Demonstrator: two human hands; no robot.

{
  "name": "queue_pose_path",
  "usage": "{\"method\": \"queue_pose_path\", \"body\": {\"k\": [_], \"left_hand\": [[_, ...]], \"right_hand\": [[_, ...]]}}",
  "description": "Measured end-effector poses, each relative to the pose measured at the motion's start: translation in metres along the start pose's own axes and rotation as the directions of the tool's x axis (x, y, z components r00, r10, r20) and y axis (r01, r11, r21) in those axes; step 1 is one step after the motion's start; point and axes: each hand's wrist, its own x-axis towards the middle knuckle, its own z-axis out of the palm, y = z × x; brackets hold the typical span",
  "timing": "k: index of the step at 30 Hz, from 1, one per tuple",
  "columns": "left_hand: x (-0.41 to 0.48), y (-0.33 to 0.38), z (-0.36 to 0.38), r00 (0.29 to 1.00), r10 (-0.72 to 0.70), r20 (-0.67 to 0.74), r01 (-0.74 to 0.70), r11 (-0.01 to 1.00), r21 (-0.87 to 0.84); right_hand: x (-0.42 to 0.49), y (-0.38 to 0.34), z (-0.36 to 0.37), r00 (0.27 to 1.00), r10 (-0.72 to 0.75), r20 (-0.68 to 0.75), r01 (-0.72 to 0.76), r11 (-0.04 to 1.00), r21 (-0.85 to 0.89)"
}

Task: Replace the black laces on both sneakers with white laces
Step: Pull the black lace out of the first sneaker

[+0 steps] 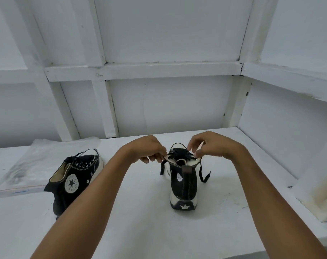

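A black high-top sneaker (pixel 184 186) stands upright on the white table (pixel 140 221), heel toward me, with black laces (pixel 180 153) threaded at its top. Two loose lace ends hang down its sides, one at the left (pixel 162 168) and one at the right (pixel 203 174). My left hand (pixel 149 149) pinches the collar at the shoe's left top edge. My right hand (pixel 207 145) pinches the black lace at the right top edge. A second black sneaker (pixel 74 180), laced in black, lies to the left, its star patch facing me.
A clear plastic bag (pixel 33 165) lies flat at the table's far left, behind the second sneaker. White framed walls close in the table at the back and right. A white ledge (pixel 312 193) runs along the right edge.
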Motion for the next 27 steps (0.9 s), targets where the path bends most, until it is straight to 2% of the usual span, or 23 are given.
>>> {"method": "queue_pose_path", "body": {"k": [4, 9, 11, 13, 15, 17, 18, 19, 20, 22, 24, 27], "left_hand": [[0.001, 0.005, 0.001, 1.0, 0.012, -0.019, -0.013, 0.998, -0.06], [-0.001, -0.001, 0.004, 1.0, -0.01, -0.025, 0.006, 0.987, -0.159], [-0.002, -0.003, 0.005, 0.999, -0.015, -0.028, 0.01, 0.985, -0.175], [-0.004, -0.004, 0.006, 0.999, -0.015, -0.031, 0.009, 0.983, -0.185], [-0.005, -0.004, 0.007, 0.999, -0.01, -0.035, 0.003, 0.982, -0.189], [-0.006, -0.006, 0.007, 0.999, -0.009, -0.033, 0.002, 0.981, -0.193], [-0.006, -0.006, 0.008, 1.0, -0.007, -0.029, 0.001, 0.981, -0.195], [-0.006, -0.007, 0.008, 1.0, -0.005, -0.026, 0.0, 0.981, -0.196], [-0.006, -0.008, 0.008, 1.0, -0.003, -0.024, -0.002, 0.981, -0.195], [-0.006, -0.007, 0.008, 1.0, 0.007, -0.021, -0.01, 0.983, -0.181], [-0.005, -0.006, 0.008, 1.0, 0.013, -0.024, -0.017, 0.987, -0.16], [-0.003, -0.003, 0.005, 0.999, 0.018, -0.032, -0.022, 0.992, -0.124]], "right_hand": [[0.008, -0.012, 0.006, 0.988, -0.148, 0.033, 0.145, 0.987, 0.07], [0.018, -0.016, 0.016, 0.98, -0.193, 0.057, 0.193, 0.981, 0.003], [0.017, -0.011, 0.016, 0.979, -0.201, 0.021, 0.199, 0.978, 0.07], [0.015, -0.004, 0.014, 0.977, -0.21, -0.047, 0.215, 0.943, 0.254], [0.015, 0.003, 0.009, 0.969, -0.221, -0.115, 0.246, 0.792, 0.559], [0.013, 0.005, 0.005, 0.974, -0.203, -0.099, 0.192, 0.51, 0.838], [0.012, 0.005, 0.004, 0.979, -0.19, -0.08, 0.151, 0.396, 0.906], [0.013, 0.005, 0.005, 0.983, -0.169, -0.071, 0.128, 0.356, 0.926], [0.013, 0.004, 0.007, 0.987, -0.143, -0.071, 0.122, 0.395, 0.91], [0.015, 0.006, 0.014, 0.988, -0.113, -0.103, 0.15, 0.594, 0.79], [0.017, 0.006, 0.017, 0.985, -0.147, -0.09, 0.171, 0.788, 0.592], [0.017, -0.001, 0.02, 0.98, -0.197, 0.032, 0.175, 0.924, 0.342]]}}
